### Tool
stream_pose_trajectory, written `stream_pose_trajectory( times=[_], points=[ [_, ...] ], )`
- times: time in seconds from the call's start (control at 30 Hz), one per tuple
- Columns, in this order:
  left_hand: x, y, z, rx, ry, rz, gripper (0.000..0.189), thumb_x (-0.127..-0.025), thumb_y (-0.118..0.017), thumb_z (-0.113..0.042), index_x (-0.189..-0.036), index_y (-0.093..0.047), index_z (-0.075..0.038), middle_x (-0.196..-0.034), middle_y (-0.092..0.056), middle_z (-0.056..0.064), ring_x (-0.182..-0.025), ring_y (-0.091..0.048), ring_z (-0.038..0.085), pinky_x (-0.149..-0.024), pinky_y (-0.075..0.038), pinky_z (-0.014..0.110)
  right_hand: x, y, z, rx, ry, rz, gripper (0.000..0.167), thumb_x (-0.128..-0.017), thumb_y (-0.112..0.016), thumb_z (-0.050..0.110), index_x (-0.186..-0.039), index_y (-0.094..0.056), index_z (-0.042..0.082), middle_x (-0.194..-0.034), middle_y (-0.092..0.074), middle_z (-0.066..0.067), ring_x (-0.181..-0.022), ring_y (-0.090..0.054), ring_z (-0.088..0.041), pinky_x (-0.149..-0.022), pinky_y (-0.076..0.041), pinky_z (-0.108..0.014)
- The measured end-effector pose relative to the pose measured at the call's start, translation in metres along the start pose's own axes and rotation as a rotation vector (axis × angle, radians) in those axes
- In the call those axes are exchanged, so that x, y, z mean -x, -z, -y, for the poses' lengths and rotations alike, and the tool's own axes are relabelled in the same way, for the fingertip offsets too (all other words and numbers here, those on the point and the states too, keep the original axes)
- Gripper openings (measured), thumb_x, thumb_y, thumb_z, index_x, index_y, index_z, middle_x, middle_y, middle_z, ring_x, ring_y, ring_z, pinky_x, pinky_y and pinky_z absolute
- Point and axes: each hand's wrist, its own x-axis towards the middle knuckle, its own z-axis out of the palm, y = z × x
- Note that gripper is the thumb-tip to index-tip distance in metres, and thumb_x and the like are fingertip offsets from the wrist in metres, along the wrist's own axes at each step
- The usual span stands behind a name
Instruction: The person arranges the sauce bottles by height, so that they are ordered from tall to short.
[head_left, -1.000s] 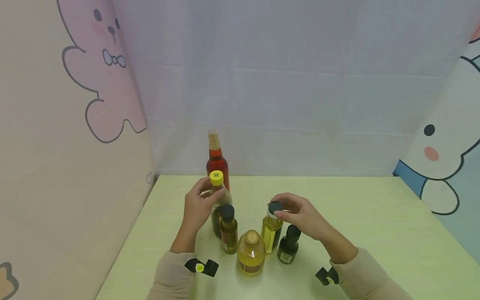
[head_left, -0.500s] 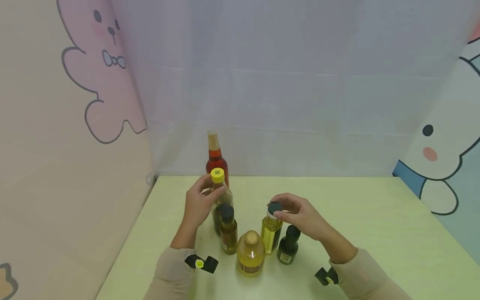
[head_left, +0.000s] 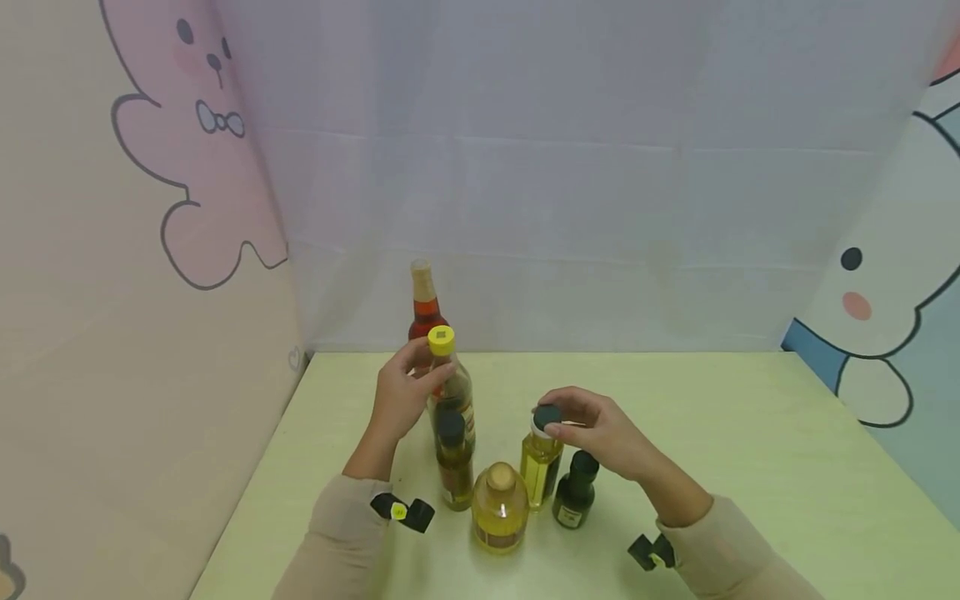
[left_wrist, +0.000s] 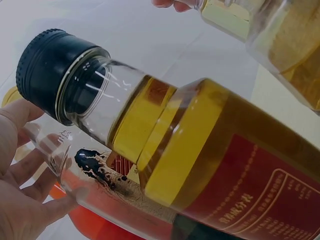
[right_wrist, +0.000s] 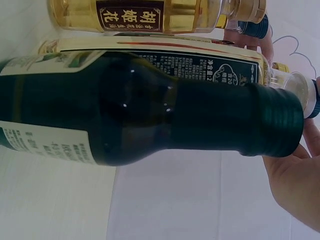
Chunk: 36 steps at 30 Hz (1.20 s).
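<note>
My left hand (head_left: 400,392) grips the neck of a yellow-capped bottle (head_left: 456,387) from its left side, just under the cap. Whether that bottle's base touches the table is hidden by a small brown-gold oil bottle (head_left: 455,479) with a black cap, which stands in front. In the left wrist view this oil bottle (left_wrist: 210,150) covers the middle, with my left fingers (left_wrist: 42,205) behind it. My right hand (head_left: 603,429) pinches the dark green cap of a squarish oil bottle (head_left: 540,471). That bottle stands upright.
A round oil bottle (head_left: 499,517) with a gold cap stands nearest me. Right of the squarish bottle is a small dark green bottle (head_left: 574,496). A tall red bottle (head_left: 425,312) stands at the back, partly covered. The pale table (head_left: 712,467) meets a hanging cloth (head_left: 570,217) behind.
My left hand has moved the yellow-capped bottle away from me and slightly right, showing more of its body. My right hand keeps its hold in about the same spot.
</note>
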Motion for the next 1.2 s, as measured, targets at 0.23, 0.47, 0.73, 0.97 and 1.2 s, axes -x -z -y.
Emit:
stream_pose_trajectory(
  times=[0.23, 0.47, 0.73, 0.97, 1.2],
  points=[
    [-0.01, -0.003, 0.003, 0.034, -0.004, 0.041, 0.043, -0.087, -0.076, -0.017, -0.125, -0.061, -0.005, -0.117, -0.064, 0.014, -0.112, -0.057, 0.027, -0.097, -0.046, 0.043, 0.0, 0.0, 0.0, 0.004, -0.006, -0.002, 0.031, -0.097, -0.061, 0.01, -0.123, -0.056, -0.005, -0.117, -0.059, -0.019, -0.11, -0.06, -0.023, -0.086, -0.052, -0.036],
    [-0.02, -0.003, 0.004, 0.051, 0.022, 0.091, 0.045, -0.087, -0.075, -0.018, -0.128, -0.059, -0.007, -0.119, -0.062, 0.014, -0.111, -0.058, 0.029, -0.094, -0.047, 0.045, 0.001, 0.001, 0.0, 0.005, -0.01, -0.004, 0.031, -0.097, -0.061, 0.012, -0.123, -0.056, -0.005, -0.117, -0.06, -0.019, -0.111, -0.059, -0.027, -0.086, -0.052, -0.036],
    [-0.033, -0.005, 0.004, 0.07, 0.037, 0.148, 0.047, -0.087, -0.076, -0.021, -0.129, -0.059, -0.008, -0.122, -0.061, 0.014, -0.112, -0.057, 0.028, -0.094, -0.047, 0.046, 0.0, 0.0, -0.001, 0.016, -0.01, -0.006, 0.03, -0.097, -0.061, 0.012, -0.122, -0.057, -0.004, -0.116, -0.06, -0.018, -0.112, -0.058, -0.033, -0.086, -0.051, -0.037],
    [-0.041, -0.007, 0.002, 0.134, 0.054, 0.194, 0.048, -0.089, -0.074, -0.018, -0.132, -0.056, -0.007, -0.118, -0.061, 0.014, -0.092, -0.058, 0.032, -0.072, -0.056, 0.046, -0.001, 0.0, 0.0, 0.02, -0.01, -0.007, 0.03, -0.097, -0.062, 0.012, -0.122, -0.057, -0.004, -0.116, -0.06, -0.018, -0.111, -0.059, -0.03, -0.086, -0.052, -0.037],
    [-0.052, -0.012, 0.003, 0.088, 0.06, 0.187, 0.048, -0.089, -0.074, -0.017, -0.133, -0.056, -0.009, -0.121, -0.061, 0.011, -0.1, -0.058, 0.025, -0.084, -0.053, 0.044, 0.0, 0.0, 0.0, 0.013, -0.008, -0.012, 0.03, -0.097, -0.062, 0.012, -0.122, -0.057, -0.004, -0.116, -0.06, -0.018, -0.112, -0.058, -0.031, -0.087, -0.052, -0.037]
  ],
)
